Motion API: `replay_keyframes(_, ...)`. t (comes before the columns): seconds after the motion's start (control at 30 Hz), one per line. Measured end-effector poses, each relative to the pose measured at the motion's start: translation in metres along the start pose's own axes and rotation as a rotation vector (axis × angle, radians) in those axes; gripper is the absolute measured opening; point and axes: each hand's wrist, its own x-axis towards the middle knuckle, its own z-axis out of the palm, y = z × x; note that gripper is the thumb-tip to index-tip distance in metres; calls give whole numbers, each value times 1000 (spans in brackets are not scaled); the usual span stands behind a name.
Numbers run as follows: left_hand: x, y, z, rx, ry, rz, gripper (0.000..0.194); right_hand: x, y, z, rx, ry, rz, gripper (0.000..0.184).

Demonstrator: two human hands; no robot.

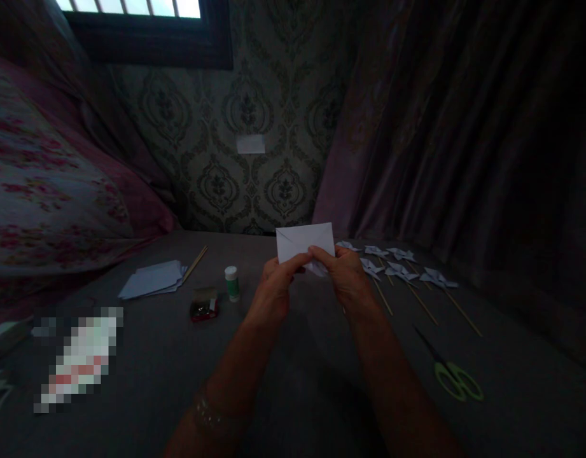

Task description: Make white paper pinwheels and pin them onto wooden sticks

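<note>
A creased sheet of white paper (pixel 304 238) is held up in front of me, above the grey surface. My left hand (pixel 276 283) grips its lower left part, the thumb lying across the paper. On the other side my right hand (pixel 350 277) pinches the lower right part, and the two thumb tips nearly meet at the middle. Diagonal crease lines run over the sheet, and a bit of paper hangs below the thumbs. Most of the other fingers are hidden behind the paper.
Several paper pinwheels (pixel 401 273) on sticks lie at right, with green-handled scissors (pixel 448 369) nearer me. Left are a glue bottle (pixel 232 284), a small open box (pixel 204 306), a paper stack (pixel 152 280) and thin sticks (pixel 196 262). A patterned wall (pixel 268 108) stands behind.
</note>
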Motion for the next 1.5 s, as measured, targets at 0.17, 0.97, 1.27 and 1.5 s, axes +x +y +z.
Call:
replay_keyframes(0.17,1,1,0,-38,-5,43,14,-3,-4,3,-9,7,0,25)
replay_keyframes(0.97,0,7,-1,-55,12,-1,15,-4,-12,2,133,-16,120,13)
replay_keyframes(1.27,0,9,-2,-74,8,-7,14,-4,-13,1,135,-26,126,16)
replay_keyframes(1.5,0,8,-2,-69,-2,-8,15,-3,-8,2,108,-50,98,24)
